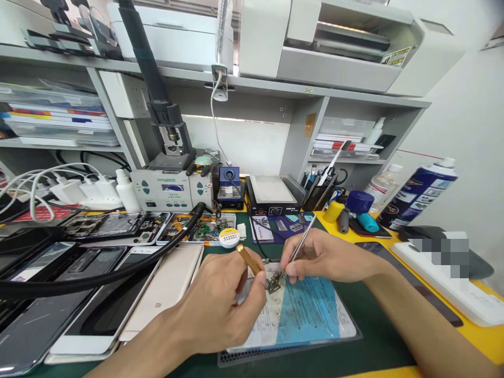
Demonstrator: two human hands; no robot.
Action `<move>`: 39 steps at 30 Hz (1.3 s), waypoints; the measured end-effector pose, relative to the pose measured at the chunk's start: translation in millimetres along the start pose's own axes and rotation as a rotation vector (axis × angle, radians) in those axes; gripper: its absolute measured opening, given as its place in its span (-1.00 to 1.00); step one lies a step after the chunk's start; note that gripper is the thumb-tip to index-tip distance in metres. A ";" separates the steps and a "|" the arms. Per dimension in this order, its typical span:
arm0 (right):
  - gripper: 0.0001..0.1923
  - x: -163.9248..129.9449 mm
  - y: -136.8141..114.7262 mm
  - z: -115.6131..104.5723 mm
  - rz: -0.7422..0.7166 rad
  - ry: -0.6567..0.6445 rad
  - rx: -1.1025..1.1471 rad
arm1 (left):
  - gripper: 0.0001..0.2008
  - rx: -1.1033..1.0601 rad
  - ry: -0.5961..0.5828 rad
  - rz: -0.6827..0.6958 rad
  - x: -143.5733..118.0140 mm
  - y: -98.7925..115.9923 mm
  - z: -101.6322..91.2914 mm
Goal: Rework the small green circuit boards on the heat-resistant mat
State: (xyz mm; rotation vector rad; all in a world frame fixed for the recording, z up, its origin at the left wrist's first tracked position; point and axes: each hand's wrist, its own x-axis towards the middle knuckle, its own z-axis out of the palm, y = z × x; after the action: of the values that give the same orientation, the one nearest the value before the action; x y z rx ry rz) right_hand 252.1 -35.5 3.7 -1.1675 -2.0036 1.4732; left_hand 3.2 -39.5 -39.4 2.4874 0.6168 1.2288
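My left hand (220, 304) grips a gold-handled tool (249, 259), its tip down at a small circuit part (274, 282). My right hand (326, 258) pinches metal tweezers (301, 239), their points at the same part. The part rests on a stained white and blue work pad (311, 315) lying on the dark green mat (378, 336).
Several phones (98, 294) are stacked at the left under a thick black hose (118, 273). A soldering station (169, 189), a round solder tin (229, 237), a heating plate (271, 195) and a spray can (419, 194) stand behind. A white keyboard (441, 286) lies at the right.
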 end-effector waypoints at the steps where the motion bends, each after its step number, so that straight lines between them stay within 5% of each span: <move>1: -0.68 0.3 0.2 0.4 0.001 0.004 -0.002 | -0.91 0.003 0.003 0.004 0.1 -0.1 0.4; 39: -0.82 -3.0 -10.1 12.5 0.015 0.111 -0.204 | -0.92 -0.006 0.036 -0.026 -0.3 -4.6 2.5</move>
State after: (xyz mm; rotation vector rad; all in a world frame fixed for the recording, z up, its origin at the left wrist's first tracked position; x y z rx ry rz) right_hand 240.9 -46.2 8.8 -1.3181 -2.1098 1.2047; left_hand 3.9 -35.9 -43.1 2.4496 0.6518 1.2666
